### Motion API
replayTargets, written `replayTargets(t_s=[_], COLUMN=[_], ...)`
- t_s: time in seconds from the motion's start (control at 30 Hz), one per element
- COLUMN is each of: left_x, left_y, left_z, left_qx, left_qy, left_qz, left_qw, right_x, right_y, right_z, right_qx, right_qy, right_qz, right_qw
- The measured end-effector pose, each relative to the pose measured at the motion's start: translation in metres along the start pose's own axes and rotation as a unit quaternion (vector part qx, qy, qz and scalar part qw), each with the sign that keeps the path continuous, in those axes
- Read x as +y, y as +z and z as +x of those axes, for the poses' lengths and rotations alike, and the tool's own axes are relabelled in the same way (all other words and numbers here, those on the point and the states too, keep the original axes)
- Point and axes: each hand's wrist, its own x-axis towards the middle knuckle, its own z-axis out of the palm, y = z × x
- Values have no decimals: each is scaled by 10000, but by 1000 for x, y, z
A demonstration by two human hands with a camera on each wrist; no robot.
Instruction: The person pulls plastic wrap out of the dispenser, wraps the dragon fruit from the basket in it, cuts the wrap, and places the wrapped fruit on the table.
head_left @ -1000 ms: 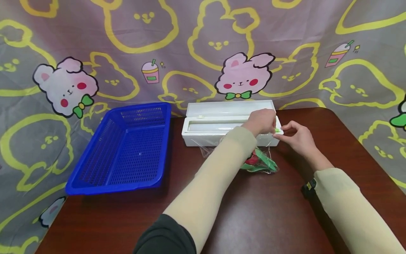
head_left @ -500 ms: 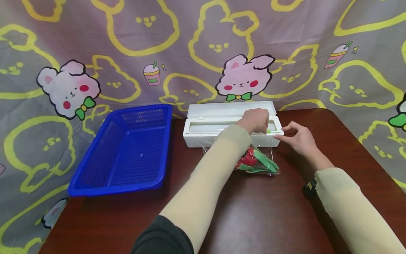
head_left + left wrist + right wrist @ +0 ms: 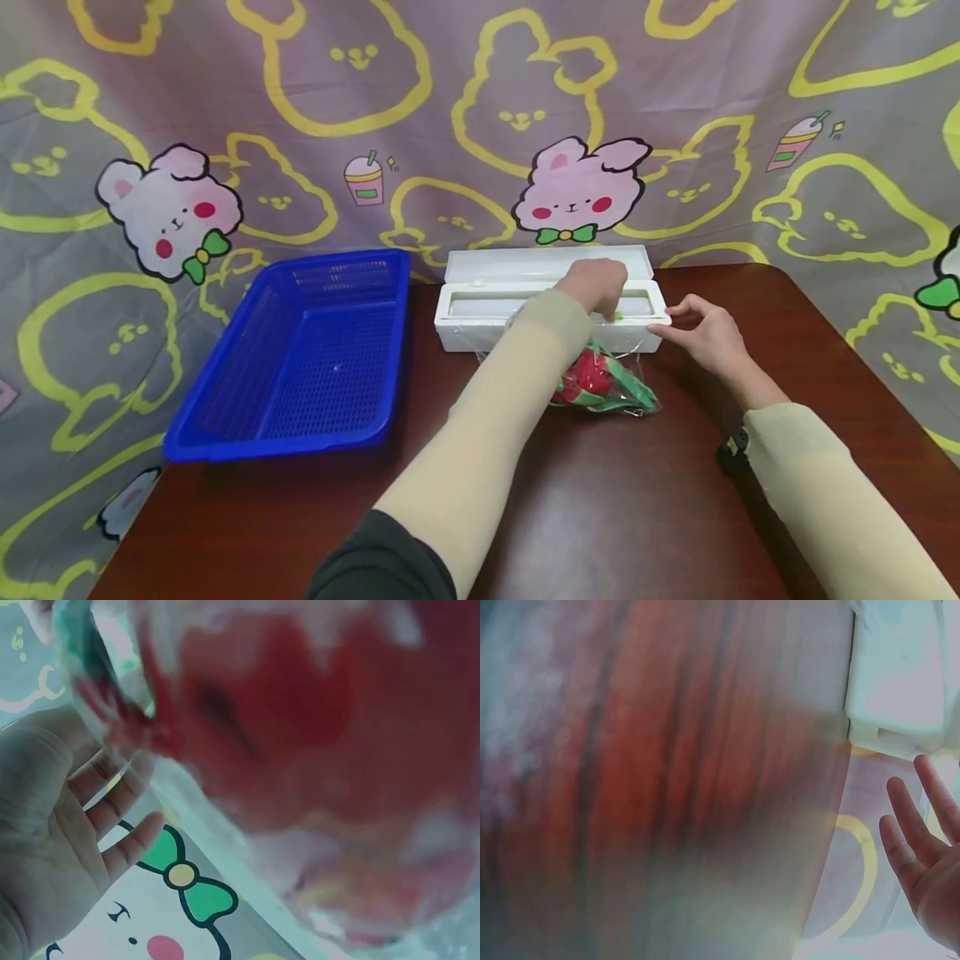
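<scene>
A white cling film dispenser box point(image 3: 630, 337) stands at the back of the table with its lid raised. My left hand point(image 3: 595, 286) pinches the small green slide cutter point(image 3: 618, 316) on its front edge; the fingertips are mostly hidden in the head view. At the box's right front corner, my right hand point(image 3: 714, 337) grips the edge between thumb and forefinger. Clear film hangs from the front over a red and green item point(image 3: 595, 373), partly covered by my left forearm. That item fills much of the left wrist view, blurred, beside the left fingers point(image 3: 124, 799).
To the left is a blue plastic basket point(image 3: 277, 452) with perforated walls. The brown table point(image 3: 600, 500) ends against a patterned curtain point(image 3: 450, 100) behind the box. A black strap device point(image 3: 733, 446) sits at the right wrist.
My left hand has slid the green cutter leftward along the box's front edge. More of the red and green item shows. My right hand stays on the box's right corner.
</scene>
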Motion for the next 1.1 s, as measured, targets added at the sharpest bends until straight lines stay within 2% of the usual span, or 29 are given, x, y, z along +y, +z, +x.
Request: replayTargets(t_s=[0.27,0.4,0.53,0.87,1.1], left_x=[-30,-46,-59,-77,-84], left_y=[-8,-4,0,6,9], left_z=[-14,-20,-25,-33,-35], left_qx=[-301,-508,-568,-696,-610], left_qy=[118,14,38,-6,146], left_qz=[99,-399,-845,-1452,-1329], left_qw=[9994,9979,9948,9870,9891], right_x=[-7,-3,1,0,-5], right_y=[-7,-13,-12,-4,-2], right_z=[2,-2,-4,-4,-3], right_qx=[-91,-100,-87,-44,-98], right_qy=[80,202,169,110,119], right_qz=[-202,-249,-108,-43,-64], right_qw=[9997,9994,9998,9999,9999])
